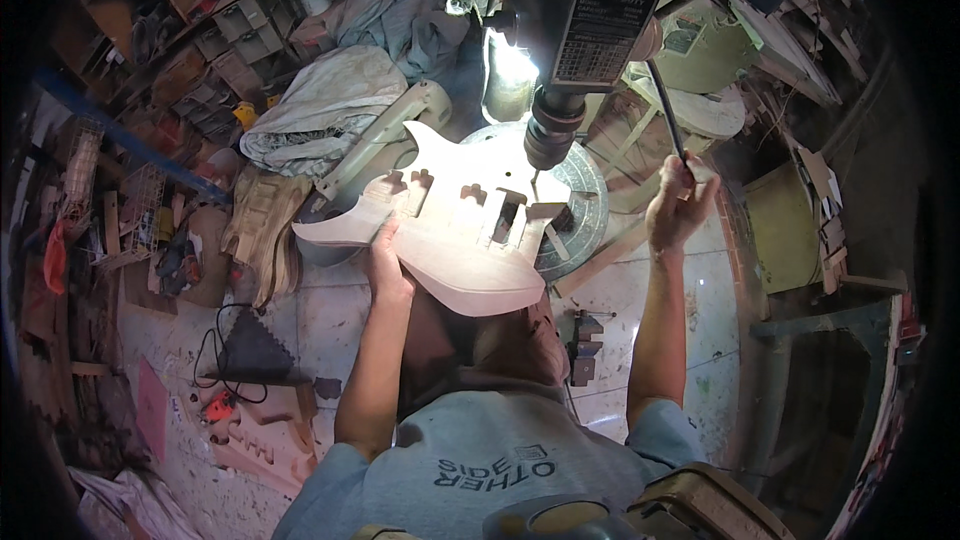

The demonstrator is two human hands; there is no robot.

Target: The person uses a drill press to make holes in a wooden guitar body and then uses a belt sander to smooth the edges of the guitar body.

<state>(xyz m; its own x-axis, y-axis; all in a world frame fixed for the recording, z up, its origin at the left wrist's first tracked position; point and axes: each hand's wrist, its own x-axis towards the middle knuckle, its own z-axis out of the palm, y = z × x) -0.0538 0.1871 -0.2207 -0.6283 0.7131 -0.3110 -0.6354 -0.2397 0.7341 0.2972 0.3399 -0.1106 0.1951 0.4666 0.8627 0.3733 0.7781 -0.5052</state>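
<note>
A pale wooden electric guitar body [460, 258] with two pointed horns and routed cavities lies under the drill press head [610, 15]. Part of it rests over the round metal drill table [588, 225]; its near edge overhangs toward my lap. My left hand [386, 258] grips the body's near left edge, with the thumb on top and the other fingers mostly hidden beneath. Above the body's right side, the drill chuck [553, 128] points down, and its thin bit ends at or just over the wood. My right hand [680, 202] is closed around the end of the dark feed lever [666, 105].
A bright lamp [512, 65] lights the wood from behind. Cloth-covered bundles [325, 110] and stacked guitar-shaped wood pieces [262, 230] stand at the left. On the tiled floor lie a cut wooden board [270, 435] and a black cable [207, 345]. A dark metal frame [850, 325] stands at right.
</note>
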